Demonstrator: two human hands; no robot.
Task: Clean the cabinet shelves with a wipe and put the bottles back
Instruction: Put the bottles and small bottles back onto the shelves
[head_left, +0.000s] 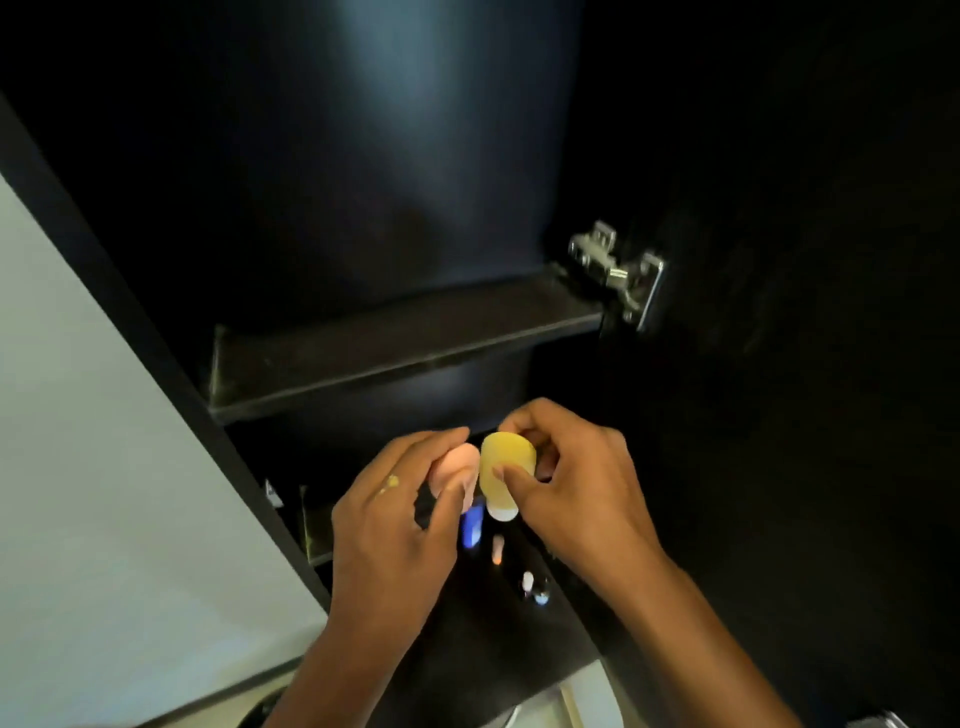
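My left hand (400, 514) grips a pale pink bottle (460, 470), which also seems to have a dark part under my fingers. My right hand (566, 483) grips a yellow bottle (501, 467) with a white cap pointing down. Both bottles are side by side, almost touching, in front of the dark cabinet's lower opening. Above them an upper shelf (395, 338) is bare. Below my hands, on a dark lower surface, stand a blue bottle (472, 527), a small orange-tipped bottle (497, 548) and small pale bottles (535, 587). No wipe is visible.
The open cabinet door (779, 364) hangs at the right on a metal hinge (618, 270). The cabinet's black side panel (130, 322) runs diagonally on the left, beside a white wall (78, 467). A pale counter edge (592, 691) shows at the bottom.
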